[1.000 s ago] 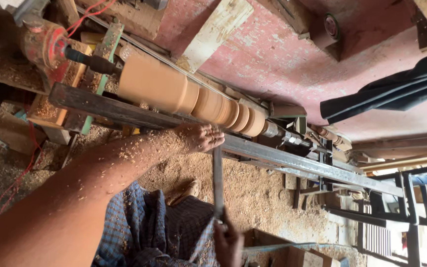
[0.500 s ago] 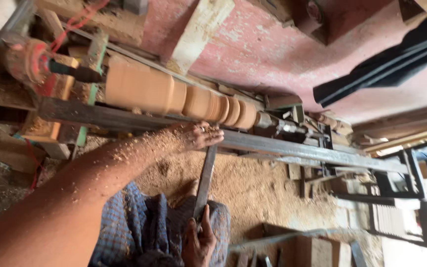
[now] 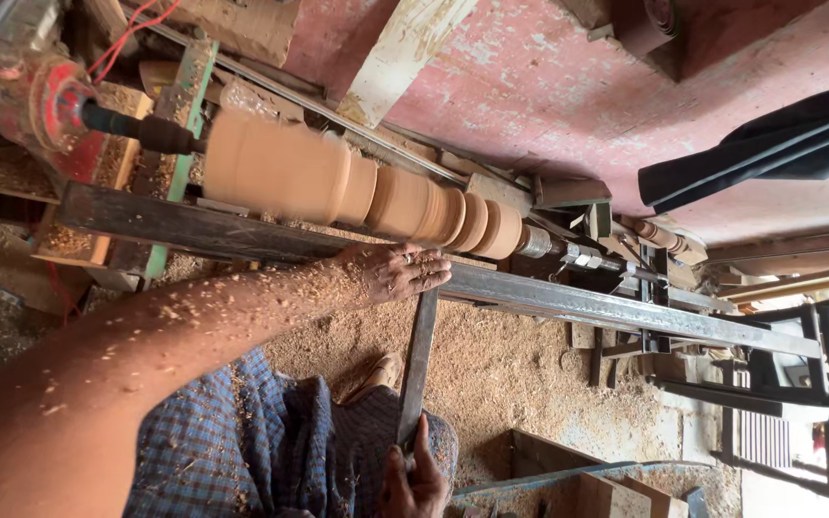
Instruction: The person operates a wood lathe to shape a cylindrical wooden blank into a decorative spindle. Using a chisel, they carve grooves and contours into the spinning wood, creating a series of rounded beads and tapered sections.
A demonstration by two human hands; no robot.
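The left hand [image 3: 397, 271] lies flat on the long steel rail [image 3: 568, 302], fingers [image 3: 429, 267] spread and pressing down over the front end of a long flat chisel [image 3: 418, 364]. That pins the blade to the rail, so the rail takes the load and the tip stays steady where it meets the wood. Low in the picture, the right hand [image 3: 413, 480] is wrapped closed around the chisel's back end, held near the person's lap, which gives leverage for steering. Just beyond the rail, the wooden workpiece [image 3: 357, 187] sits level between the red motor head [image 3: 45, 105] and the far metal center [image 3: 568, 251], already shaped into a wide drum and several rounded rings. Shavings coat the left forearm and pile on the floor [image 3: 520, 369] below, showing where the cut throws its waste. A dark chair frame [image 3: 798, 384] stands well apart at the right.
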